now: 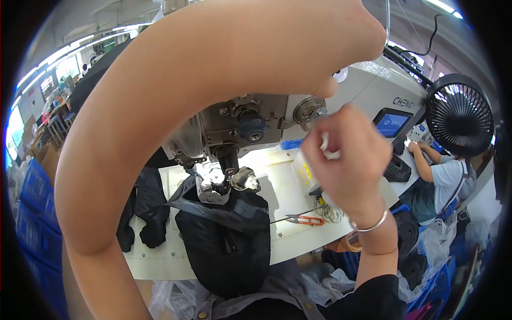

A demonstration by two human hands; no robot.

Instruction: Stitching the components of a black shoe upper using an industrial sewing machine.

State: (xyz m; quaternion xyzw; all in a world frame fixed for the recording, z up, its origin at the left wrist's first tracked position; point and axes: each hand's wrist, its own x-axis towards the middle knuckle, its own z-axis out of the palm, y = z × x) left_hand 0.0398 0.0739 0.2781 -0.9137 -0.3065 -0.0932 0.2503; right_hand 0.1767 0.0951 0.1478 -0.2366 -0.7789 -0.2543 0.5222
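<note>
My left arm arches across the top of the view, and my left hand (346, 32) is by the upper body of a grey sewing machine (368, 80); its fingers are mostly hidden. In front of the machine's thread tension dial, my right hand (352, 154) is closed, with a small white scrap (332, 149) showing between the fingers. A thin thread runs down toward this hand. Below the lit needle area, a black fabric piece (224, 250) with a dark strip (213, 210) across it lies at the presser foot and hangs over the table's front edge.
Orange-handled thread snips (306, 219) lie on the white table (288, 242), beside a tangled coil of thread (329, 212). More black pieces (152, 208) lie left. A black fan (460, 114) stands right, near a seated person (445, 184). Blue crates (40, 224) are stacked left.
</note>
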